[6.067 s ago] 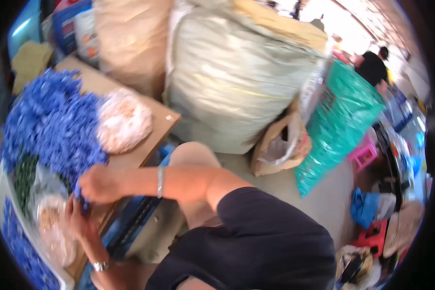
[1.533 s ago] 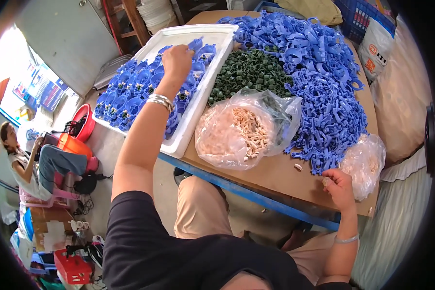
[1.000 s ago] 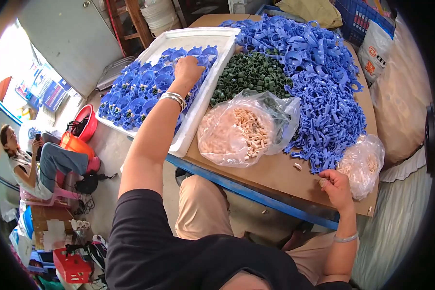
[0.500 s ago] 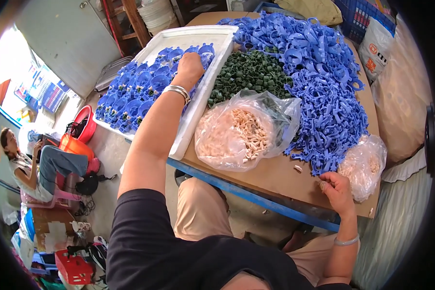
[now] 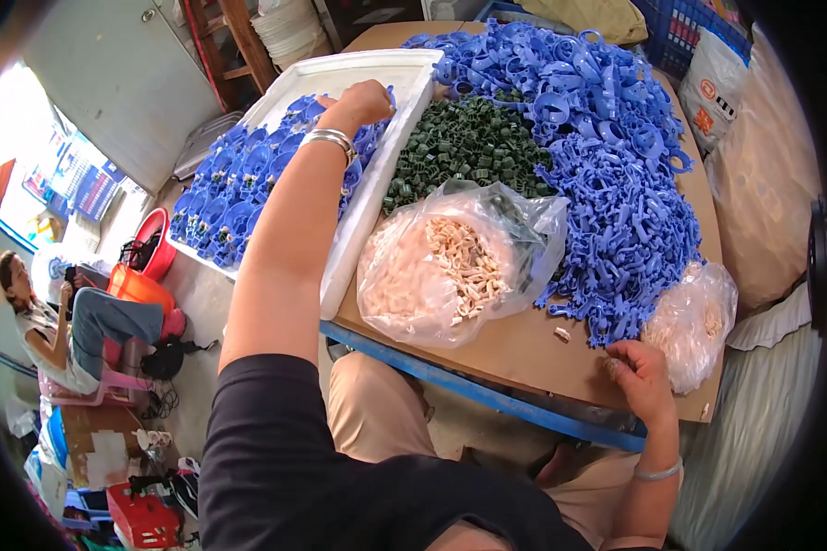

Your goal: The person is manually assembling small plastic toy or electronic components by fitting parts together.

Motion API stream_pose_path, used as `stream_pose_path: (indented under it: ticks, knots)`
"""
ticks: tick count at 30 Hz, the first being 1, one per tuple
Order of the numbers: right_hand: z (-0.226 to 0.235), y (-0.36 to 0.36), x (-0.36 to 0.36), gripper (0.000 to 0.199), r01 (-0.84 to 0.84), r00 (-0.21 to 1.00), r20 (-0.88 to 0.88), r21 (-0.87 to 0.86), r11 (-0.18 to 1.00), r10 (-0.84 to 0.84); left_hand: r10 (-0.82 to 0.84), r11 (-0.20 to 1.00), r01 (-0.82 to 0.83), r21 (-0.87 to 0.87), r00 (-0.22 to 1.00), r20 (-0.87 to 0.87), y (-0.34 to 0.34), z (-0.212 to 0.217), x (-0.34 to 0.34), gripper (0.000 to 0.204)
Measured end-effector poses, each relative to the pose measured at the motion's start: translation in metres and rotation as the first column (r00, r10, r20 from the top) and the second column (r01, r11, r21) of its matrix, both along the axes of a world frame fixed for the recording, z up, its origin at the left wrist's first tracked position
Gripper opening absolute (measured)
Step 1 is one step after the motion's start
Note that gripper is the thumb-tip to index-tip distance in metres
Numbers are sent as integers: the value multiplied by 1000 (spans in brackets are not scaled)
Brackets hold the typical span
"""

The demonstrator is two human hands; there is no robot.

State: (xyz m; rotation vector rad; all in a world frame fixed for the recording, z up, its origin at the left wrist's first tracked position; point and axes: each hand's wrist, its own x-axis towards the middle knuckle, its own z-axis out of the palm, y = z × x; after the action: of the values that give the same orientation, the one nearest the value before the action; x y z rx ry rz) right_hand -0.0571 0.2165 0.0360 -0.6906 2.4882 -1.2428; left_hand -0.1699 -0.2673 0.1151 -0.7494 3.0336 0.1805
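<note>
My left hand (image 5: 366, 101) is over the far right part of a white tray (image 5: 368, 61), its fingers curled down among blue plastic assemblies (image 5: 239, 216); the fingertips and anything in them are hidden. My right hand (image 5: 641, 375) rests at the table's near right edge, thumb and fingers pinched together. Whatever it pinches is too small to make out. Just beyond it lies a pile of small blue plastic parts (image 5: 616, 248), and beside it a clear bag (image 5: 694, 321) of pale pieces. A lone pale piece (image 5: 561, 334) lies on the brown tabletop (image 5: 515, 363).
An open clear bag of cream-coloured pieces (image 5: 469, 266) stands mid-table, with dark green parts (image 5: 478, 147) behind it. Larger blue ring-like parts (image 5: 560, 83) heap at the back. Big sacks (image 5: 767, 184) stand at right. A seated person (image 5: 50, 321) is at far left, near red basins (image 5: 161, 248).
My left hand has shifted slightly farther over the tray, and its fingers have changed position. My right hand stays in place, still pinched. The whole view has shifted a little.
</note>
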Motion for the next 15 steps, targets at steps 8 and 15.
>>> stream_pose_path:
  ticks: [8,15]
  knots:
    - [8,0,-2,18,-22,998,61,21,1000,21,-39,994,44,-100,998,52,-5,-24,-21,35]
    - [7,-2,-2,15,-25,999,-23,-7,1000,25,-40,996,39,-75,999,-8,-1,-30,-21,40]
